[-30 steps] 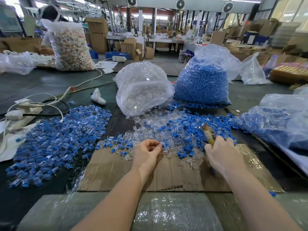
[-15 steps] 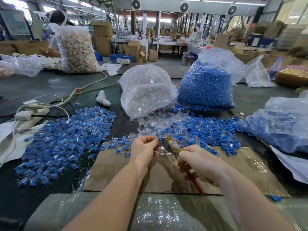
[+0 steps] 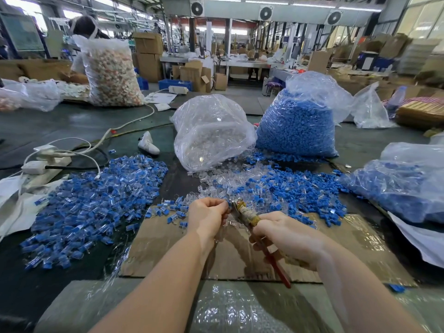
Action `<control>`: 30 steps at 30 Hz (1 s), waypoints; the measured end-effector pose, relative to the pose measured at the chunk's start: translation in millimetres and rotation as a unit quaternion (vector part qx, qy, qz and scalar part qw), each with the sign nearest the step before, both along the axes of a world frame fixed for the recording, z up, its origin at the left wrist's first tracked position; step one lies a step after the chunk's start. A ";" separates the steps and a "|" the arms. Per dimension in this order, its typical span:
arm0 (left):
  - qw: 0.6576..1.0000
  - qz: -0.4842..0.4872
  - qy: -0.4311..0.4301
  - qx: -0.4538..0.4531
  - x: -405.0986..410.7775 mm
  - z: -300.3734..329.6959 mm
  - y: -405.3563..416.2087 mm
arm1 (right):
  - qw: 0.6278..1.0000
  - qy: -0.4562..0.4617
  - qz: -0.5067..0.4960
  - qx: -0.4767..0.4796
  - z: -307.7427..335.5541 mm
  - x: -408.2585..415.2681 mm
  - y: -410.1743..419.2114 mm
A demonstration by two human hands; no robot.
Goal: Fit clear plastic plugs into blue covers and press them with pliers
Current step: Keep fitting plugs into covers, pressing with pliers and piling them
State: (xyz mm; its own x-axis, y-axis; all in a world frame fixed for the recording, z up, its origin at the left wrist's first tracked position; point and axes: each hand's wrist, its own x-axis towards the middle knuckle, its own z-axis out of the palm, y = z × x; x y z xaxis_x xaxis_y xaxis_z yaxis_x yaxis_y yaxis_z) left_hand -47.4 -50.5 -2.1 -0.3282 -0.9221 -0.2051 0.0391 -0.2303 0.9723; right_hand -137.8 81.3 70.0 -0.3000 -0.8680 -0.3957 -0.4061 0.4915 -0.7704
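Note:
My left hand (image 3: pixel 208 216) pinches a small blue cover with a clear plug at its fingertips, mostly hidden by the fingers. My right hand (image 3: pixel 286 234) grips red-handled pliers (image 3: pixel 249 216), whose jaws meet the piece at my left fingertips. Both hands hover over a cardboard sheet (image 3: pixel 168 246). Behind them lies a mixed heap of loose clear plugs and blue covers (image 3: pixel 276 188). A big pile of fitted blue pieces (image 3: pixel 96 203) spreads to the left.
A bag of clear plugs (image 3: pixel 211 133) and a bag of blue covers (image 3: pixel 300 126) stand behind the heap. Another blue-filled bag (image 3: pixel 403 183) lies at right. Power strips and white cables (image 3: pixel 45 159) sit at left. A person works by a tall bag (image 3: pixel 110 70) far left.
My right hand left the loose heap and brought the pliers leftward until the jaws reached the piece at my left fingertips. My left hand stayed nearly still.

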 end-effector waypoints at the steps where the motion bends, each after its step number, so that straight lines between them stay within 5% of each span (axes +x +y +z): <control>1: 1.000 0.000 0.000 0.003 0.0 0.3 0.4 | 1.000 0.006 0.003 -0.001 0.5 0.1 0.4; 19: 1.000 0.010 0.013 -0.011 4.3 4.4 7.9 | 0.993 0.055 -0.026 -0.102 -25.4 -0.3 -4.8; 21: 0.992 0.035 -0.058 -0.106 12.0 4.8 2.1 | 0.987 0.066 -0.064 -0.130 -28.7 -4.1 -3.5; 24: 0.936 0.099 -0.220 -0.255 32.2 3.2 -13.1 | 0.972 0.147 -0.110 -0.148 -37.2 -19.1 -0.6; 30: 0.864 0.144 -0.376 -0.303 67.5 -17.2 -43.1 | 0.924 0.329 -0.192 -0.040 -55.2 -61.9 8.6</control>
